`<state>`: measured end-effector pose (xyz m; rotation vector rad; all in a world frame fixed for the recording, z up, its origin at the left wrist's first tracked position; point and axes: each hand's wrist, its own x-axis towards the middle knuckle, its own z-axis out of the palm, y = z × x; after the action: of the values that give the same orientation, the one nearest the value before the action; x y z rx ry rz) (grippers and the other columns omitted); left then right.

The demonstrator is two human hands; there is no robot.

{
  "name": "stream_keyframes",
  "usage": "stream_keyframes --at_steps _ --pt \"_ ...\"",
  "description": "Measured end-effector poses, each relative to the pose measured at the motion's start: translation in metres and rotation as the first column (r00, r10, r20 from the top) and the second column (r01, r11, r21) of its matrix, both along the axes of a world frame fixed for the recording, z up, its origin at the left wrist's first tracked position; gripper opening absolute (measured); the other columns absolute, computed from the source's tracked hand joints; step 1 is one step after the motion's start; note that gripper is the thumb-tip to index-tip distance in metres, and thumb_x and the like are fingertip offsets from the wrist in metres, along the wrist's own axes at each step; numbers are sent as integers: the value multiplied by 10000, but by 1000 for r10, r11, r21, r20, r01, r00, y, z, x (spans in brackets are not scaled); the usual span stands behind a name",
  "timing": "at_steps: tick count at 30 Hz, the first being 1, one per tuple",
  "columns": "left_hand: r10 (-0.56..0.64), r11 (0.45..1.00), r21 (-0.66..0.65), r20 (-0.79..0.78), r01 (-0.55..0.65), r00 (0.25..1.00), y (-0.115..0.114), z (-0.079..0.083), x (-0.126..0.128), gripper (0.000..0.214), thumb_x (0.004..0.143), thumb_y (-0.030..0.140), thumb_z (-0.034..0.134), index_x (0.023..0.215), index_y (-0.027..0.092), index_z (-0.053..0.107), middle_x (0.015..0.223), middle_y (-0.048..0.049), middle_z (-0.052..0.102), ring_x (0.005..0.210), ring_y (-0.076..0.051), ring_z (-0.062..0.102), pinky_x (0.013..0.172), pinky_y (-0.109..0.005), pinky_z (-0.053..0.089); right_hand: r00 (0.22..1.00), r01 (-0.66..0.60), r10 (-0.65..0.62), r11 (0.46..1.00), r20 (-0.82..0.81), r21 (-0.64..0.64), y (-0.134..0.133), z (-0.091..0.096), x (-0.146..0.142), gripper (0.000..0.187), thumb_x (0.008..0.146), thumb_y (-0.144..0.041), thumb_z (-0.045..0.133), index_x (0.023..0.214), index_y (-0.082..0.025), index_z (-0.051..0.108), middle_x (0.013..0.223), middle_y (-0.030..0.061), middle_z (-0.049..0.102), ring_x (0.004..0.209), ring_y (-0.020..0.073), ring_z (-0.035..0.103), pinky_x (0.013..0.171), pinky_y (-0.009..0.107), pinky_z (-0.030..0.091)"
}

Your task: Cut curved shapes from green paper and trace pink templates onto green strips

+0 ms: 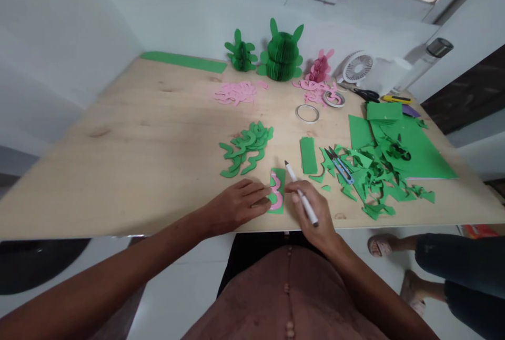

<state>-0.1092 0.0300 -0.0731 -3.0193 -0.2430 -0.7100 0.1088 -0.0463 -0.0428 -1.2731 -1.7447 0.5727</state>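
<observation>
My left hand (239,206) lies flat with fingers stretched out, its fingertips on the left edge of a pink curved paper cutout (278,199). That cutout rests on a small green paper strip (279,172) near the table's front edge. In my right hand (314,213) is a white marker pen (303,197), tilted with its dark tip up and to the left, off the paper. The right fingertips are beside the strip's right edge. Just beyond my left hand is a pile of green curved cutouts (252,142). A stack of green strips (308,155) lies ahead of my right hand.
Thread snips (340,165) lie among green scraps (379,171) on the right. Behind are pink cutouts (235,92), tape rolls (334,99), black scissors (366,95), a yellow cutter (396,99), a small fan (358,68) and green paper figures (282,53). Another person's legs (457,261) show at right.
</observation>
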Motion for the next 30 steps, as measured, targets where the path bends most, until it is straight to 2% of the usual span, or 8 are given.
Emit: stream_keyframes --at_steps 3,7,11,18,25,30 --pt "-1 1000 -6 -20 0 1000 0 1 0 243 938 145 423 1103 178 598 1204 -110 626 1083 -218 551 911 -387 467 955 -165 138 983 264 82 2 -4 -3 372 918 -121 391 1262 -224 486 1141 115 639 1078 249 577 880 403 446" --pt "15 1000 -21 -29 -15 999 -2 5 1 224 938 147 429 1061 179 613 1235 -112 615 1071 -216 559 901 -383 467 898 -175 155 985 411 10 9 -6 -6 450 864 -55 392 1283 -188 489 1103 140 642 1028 274 570 866 430 437" --pt "40 999 -33 -41 -41 998 -5 7 3 241 945 133 406 1065 168 613 1246 -119 615 1073 -210 561 895 -380 463 884 -163 149 987 444 -7 12 -9 -8 450 820 -10 398 1230 -148 520 1061 153 643 996 278 554 855 434 428" --pt "112 984 -150 62 -102 992 -7 7 11 286 946 121 359 1079 133 612 1112 -101 671 1028 -207 564 893 -373 463 842 -137 128 990 524 -22 12 -10 -8 472 810 6 409 1230 -176 524 1061 131 641 963 279 546 848 421 399" --pt "152 973 -184 73 -136 986 -11 9 14 264 935 117 383 1034 130 627 1075 -100 671 1007 -209 564 868 -369 472 822 -141 121 990 556 -7 12 -10 -9 435 824 3 390 1195 -172 537 1073 134 638 921 275 548 826 412 382" --pt "277 951 -171 108 -257 955 -14 10 18 311 899 82 385 1104 116 616 1097 -114 661 1049 -223 558 914 -407 464 824 -144 114 990 556 10 13 -11 -9 421 831 -8 383 1183 -177 543 1061 136 641 924 276 555 832 418 384"
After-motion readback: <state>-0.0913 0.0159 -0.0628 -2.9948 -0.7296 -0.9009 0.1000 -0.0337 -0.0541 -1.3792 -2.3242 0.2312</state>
